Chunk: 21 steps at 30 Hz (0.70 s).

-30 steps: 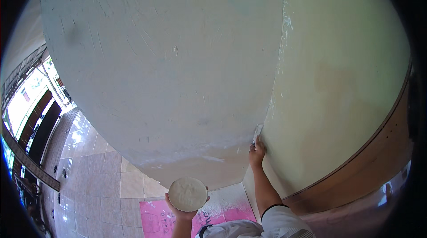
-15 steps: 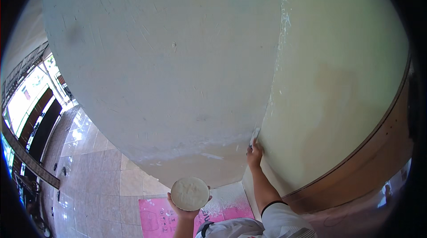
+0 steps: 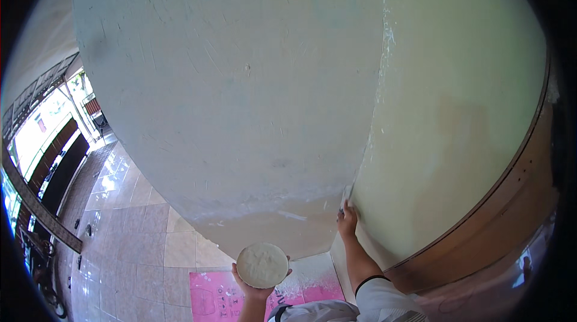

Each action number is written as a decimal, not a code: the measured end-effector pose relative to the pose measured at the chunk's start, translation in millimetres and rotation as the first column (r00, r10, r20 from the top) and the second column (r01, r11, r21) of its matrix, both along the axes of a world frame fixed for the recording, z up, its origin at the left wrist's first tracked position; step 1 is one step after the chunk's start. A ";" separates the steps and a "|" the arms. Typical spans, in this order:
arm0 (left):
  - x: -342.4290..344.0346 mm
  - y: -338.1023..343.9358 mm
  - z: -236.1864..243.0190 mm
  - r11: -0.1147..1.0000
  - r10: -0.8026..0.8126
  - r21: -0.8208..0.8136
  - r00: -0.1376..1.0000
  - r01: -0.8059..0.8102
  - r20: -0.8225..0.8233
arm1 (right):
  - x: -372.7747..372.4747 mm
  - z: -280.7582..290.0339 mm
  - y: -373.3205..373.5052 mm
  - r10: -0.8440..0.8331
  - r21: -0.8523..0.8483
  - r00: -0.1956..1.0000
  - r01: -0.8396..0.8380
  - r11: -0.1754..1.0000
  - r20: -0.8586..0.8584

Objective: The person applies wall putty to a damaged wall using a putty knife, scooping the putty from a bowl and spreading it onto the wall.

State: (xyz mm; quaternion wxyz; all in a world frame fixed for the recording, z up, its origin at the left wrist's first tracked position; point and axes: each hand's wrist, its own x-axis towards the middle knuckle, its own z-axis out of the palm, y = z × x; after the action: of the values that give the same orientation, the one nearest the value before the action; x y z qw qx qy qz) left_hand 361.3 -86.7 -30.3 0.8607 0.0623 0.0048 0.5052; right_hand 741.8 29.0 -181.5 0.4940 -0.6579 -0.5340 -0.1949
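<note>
We see the left hand [image 3: 255,291] at bottom centre, fingers spread around a round bowl [image 3: 283,281] of pale paste [image 3: 262,265]. Right hand [image 3: 347,222], lower right of centre, is wrapped around a small scraper [image 3: 347,193] at the wall corner [image 3: 367,147]; we can't tell blade contact. Pink sheet [image 3: 207,301] lies bottom centre.

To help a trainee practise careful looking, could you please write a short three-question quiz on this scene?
1. Which hand supports the round container?
2. True or false: the thin tool in the right hand is by the corner where the grey wall meets the yellowish-green wall.
3. Fill in: the sheet on the tiled floor is mostly ____.

Key: 1. The left hand. 2. True. 3. Pink.
</note>
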 end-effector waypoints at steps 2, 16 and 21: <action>2.8 0.5 -3.3 1.000 -0.003 -0.003 1.000 0.002 -0.021 | 7.0 -32.0 -17.6 0.044 -0.138 0.990 -0.063 0.988 -0.131; -0.6 -0.7 5.0 0.999 0.033 0.003 0.998 -0.033 -0.046 | -1.3 -11.1 -7.9 0.010 -0.127 0.994 -0.024 0.992 -0.113; -9.5 -2.4 0.1 0.994 0.082 -0.061 0.989 -0.090 -0.125 | -3.0 63.1 25.0 0.021 0.017 0.993 -0.019 1.000 -0.115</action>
State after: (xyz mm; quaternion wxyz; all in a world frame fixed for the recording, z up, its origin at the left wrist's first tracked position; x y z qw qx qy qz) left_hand 351.9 -89.1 -30.3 0.8378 0.0643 0.0770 0.5366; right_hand 738.8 53.9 -118.4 0.5310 -0.6588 -0.5097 -0.1557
